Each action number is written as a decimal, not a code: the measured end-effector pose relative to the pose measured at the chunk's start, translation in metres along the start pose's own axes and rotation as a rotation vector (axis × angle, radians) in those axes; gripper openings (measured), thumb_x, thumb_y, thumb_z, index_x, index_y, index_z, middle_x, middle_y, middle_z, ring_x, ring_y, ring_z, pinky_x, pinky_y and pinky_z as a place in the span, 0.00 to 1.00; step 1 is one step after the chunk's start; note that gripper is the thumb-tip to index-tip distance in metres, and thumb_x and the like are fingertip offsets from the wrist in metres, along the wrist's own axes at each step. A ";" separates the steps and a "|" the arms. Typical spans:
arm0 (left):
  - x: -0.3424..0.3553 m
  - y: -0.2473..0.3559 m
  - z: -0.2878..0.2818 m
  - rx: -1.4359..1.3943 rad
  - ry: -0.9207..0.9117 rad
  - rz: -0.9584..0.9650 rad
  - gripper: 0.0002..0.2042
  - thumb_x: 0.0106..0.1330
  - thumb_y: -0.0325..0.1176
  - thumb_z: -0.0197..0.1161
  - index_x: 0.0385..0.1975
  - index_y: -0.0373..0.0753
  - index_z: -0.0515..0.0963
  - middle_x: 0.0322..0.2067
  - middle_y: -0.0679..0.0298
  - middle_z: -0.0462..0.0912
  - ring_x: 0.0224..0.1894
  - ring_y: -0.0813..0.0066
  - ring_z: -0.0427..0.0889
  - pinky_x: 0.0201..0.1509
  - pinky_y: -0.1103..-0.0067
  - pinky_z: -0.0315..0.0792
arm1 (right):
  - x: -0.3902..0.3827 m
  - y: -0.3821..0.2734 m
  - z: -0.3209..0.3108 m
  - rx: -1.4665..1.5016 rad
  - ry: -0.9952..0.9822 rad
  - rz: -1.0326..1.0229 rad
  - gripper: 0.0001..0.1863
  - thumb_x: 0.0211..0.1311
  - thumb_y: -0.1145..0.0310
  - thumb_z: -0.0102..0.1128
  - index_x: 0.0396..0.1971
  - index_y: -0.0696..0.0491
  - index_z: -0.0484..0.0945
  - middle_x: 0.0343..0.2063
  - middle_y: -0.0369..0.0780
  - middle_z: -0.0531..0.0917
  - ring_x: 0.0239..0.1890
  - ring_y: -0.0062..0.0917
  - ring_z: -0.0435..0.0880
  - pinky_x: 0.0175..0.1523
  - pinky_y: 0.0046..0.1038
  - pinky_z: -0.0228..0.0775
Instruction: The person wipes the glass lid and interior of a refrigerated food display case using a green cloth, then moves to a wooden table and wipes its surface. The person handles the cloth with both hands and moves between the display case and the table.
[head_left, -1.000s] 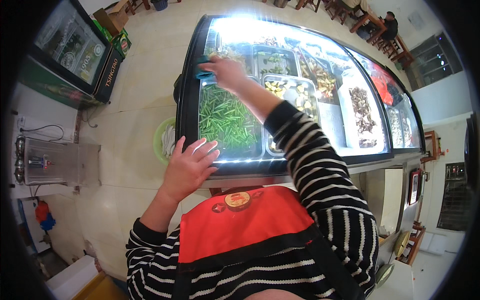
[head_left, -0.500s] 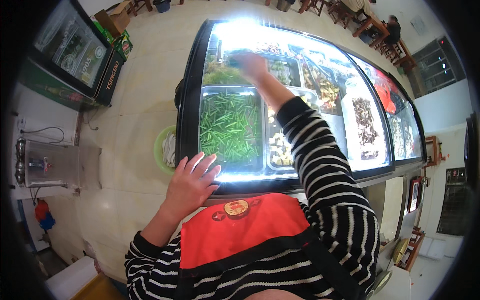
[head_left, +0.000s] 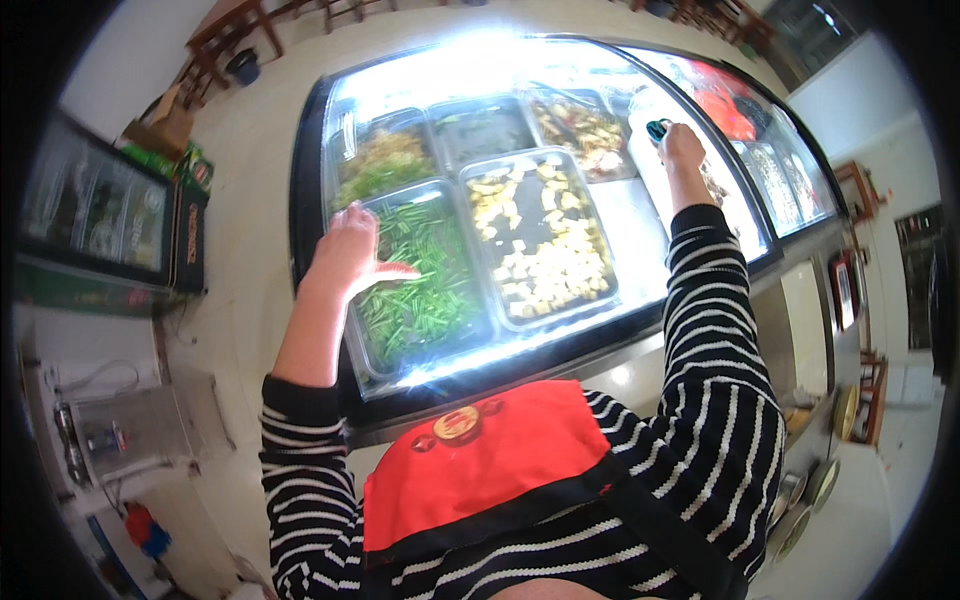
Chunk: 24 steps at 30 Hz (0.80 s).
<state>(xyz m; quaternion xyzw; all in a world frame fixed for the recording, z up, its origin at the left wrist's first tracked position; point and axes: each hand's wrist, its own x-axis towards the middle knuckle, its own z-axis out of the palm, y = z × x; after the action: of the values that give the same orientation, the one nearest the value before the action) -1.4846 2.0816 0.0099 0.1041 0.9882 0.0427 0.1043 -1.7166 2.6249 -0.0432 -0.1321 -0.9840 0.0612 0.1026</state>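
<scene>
Below me is a lit glass display case (head_left: 640, 210) with trays of food inside. My left hand (head_left: 345, 255) lies on the glass near the case's left edge, fingers and thumb spread, over a tray of cut green stalks (head_left: 430, 290). My right hand (head_left: 683, 148) is closed at the right part of the same pane. From it sticks out a small dark teal wad (head_left: 656, 130), which looks like a cloth. Between my hands, under the glass, sits a tray of pale yellow cubes (head_left: 555, 265). Glare washes out the far edge.
A glass-door fridge (head_left: 95, 205) stands at the left, with cardboard boxes (head_left: 165, 125) behind it. Wooden tables (head_left: 235, 35) and stools are at the back. A clear box (head_left: 110, 435) is at the lower left. Several pans (head_left: 820, 485) lie at the lower right.
My right hand has swept from the case's far left to its right side with the teal wad. My left hand has moved from the front corner further up the glass. The view has turned.
</scene>
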 end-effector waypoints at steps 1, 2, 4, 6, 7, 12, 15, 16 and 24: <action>0.000 0.002 -0.001 0.028 0.002 -0.025 0.55 0.43 0.66 0.78 0.60 0.20 0.69 0.66 0.34 0.67 0.68 0.41 0.69 0.72 0.62 0.66 | 0.007 0.015 -0.002 -0.051 -0.018 0.093 0.17 0.66 0.51 0.57 0.48 0.39 0.87 0.45 0.40 0.88 0.51 0.38 0.87 0.54 0.41 0.78; 0.002 0.003 -0.001 0.026 0.017 -0.003 0.55 0.42 0.65 0.79 0.59 0.21 0.69 0.65 0.35 0.68 0.67 0.41 0.70 0.71 0.62 0.67 | 0.010 0.011 0.004 -0.088 -0.020 0.032 0.17 0.67 0.55 0.55 0.46 0.45 0.87 0.44 0.44 0.88 0.48 0.40 0.88 0.52 0.41 0.79; 0.005 0.003 -0.003 0.002 -0.009 0.004 0.54 0.40 0.64 0.80 0.59 0.23 0.69 0.61 0.38 0.70 0.63 0.40 0.72 0.68 0.61 0.69 | -0.002 -0.028 0.011 -0.040 0.006 -0.076 0.16 0.68 0.63 0.51 0.39 0.56 0.87 0.39 0.49 0.88 0.40 0.42 0.89 0.46 0.44 0.80; 0.007 0.003 -0.004 0.020 0.029 0.008 0.54 0.38 0.61 0.83 0.60 0.26 0.68 0.56 0.43 0.73 0.59 0.40 0.73 0.64 0.59 0.70 | -0.033 -0.117 0.024 0.195 -0.022 -0.254 0.12 0.63 0.67 0.56 0.37 0.53 0.87 0.35 0.46 0.89 0.37 0.38 0.90 0.43 0.43 0.80; 0.010 0.003 -0.005 0.003 -0.059 -0.023 0.57 0.38 0.58 0.84 0.67 0.30 0.63 0.59 0.42 0.70 0.61 0.41 0.72 0.64 0.59 0.70 | -0.055 -0.164 0.031 0.141 -0.067 -0.502 0.10 0.60 0.67 0.60 0.37 0.50 0.88 0.33 0.45 0.89 0.38 0.36 0.90 0.43 0.41 0.79; 0.017 0.015 -0.012 0.035 -0.204 -0.178 0.66 0.35 0.55 0.86 0.78 0.55 0.50 0.68 0.47 0.58 0.67 0.38 0.66 0.69 0.55 0.68 | -0.161 -0.304 0.048 0.387 -0.115 -0.970 0.15 0.58 0.71 0.61 0.40 0.32 0.87 0.47 0.34 0.84 0.49 0.35 0.86 0.48 0.37 0.80; 0.023 0.019 -0.018 -0.063 -0.328 -0.287 0.71 0.32 0.49 0.89 0.79 0.61 0.42 0.77 0.43 0.43 0.76 0.37 0.52 0.77 0.55 0.58 | -0.123 -0.254 0.038 0.306 -0.104 -0.919 0.18 0.60 0.69 0.63 0.45 0.29 0.87 0.50 0.33 0.84 0.49 0.33 0.86 0.48 0.34 0.80; 0.024 0.018 -0.018 -0.079 -0.354 -0.331 0.73 0.31 0.48 0.89 0.79 0.61 0.41 0.78 0.43 0.38 0.78 0.39 0.48 0.78 0.54 0.55 | -0.092 -0.221 0.034 0.292 -0.036 -0.898 0.19 0.61 0.68 0.64 0.48 0.28 0.86 0.51 0.33 0.84 0.49 0.31 0.86 0.47 0.33 0.80; 0.041 0.014 -0.014 -0.048 -0.367 -0.289 0.78 0.23 0.51 0.90 0.79 0.62 0.39 0.79 0.50 0.35 0.76 0.30 0.47 0.76 0.48 0.57 | 0.104 0.156 0.007 0.238 0.028 0.064 0.19 0.73 0.51 0.48 0.52 0.39 0.84 0.53 0.47 0.83 0.52 0.43 0.85 0.59 0.45 0.72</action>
<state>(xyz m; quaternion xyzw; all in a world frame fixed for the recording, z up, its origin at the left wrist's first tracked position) -1.5235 2.1035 0.0168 -0.0349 0.9560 0.0310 0.2897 -1.7774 2.8019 -0.0541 -0.1511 -0.9636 0.1788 0.1292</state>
